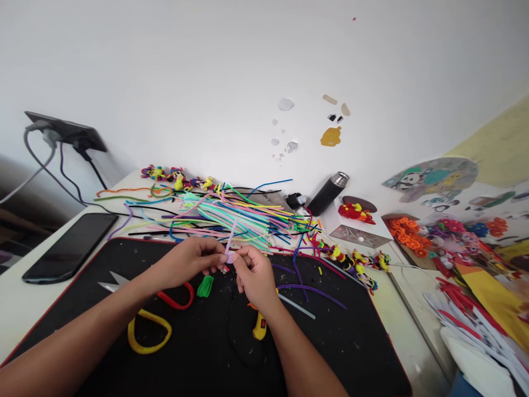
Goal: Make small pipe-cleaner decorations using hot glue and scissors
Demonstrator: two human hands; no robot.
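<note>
Between both hands is a light purple pipe cleaner [232, 236], its straight end pointing up and its lower end coiled at the fingertips. My left hand [198, 260] pinches it from the left, and my right hand [253, 274] grips the coiled end from the right. Below the fingers lies a small green bundle [205, 286] on the black mat [206, 353]. Scissors with one red and one yellow handle [149, 332] lie under my left forearm, partly hidden. A yellow-handled tool [259, 326], partly covered by my right wrist, rests on the mat with a dark cord.
A heap of coloured pipe cleaners [235, 215] spreads behind the mat. A phone [72, 245] lies at left, below a wall socket [66, 132] with cables. A black flask [329, 194], a white box [355, 231] and small colourful figures [355, 262] stand at right.
</note>
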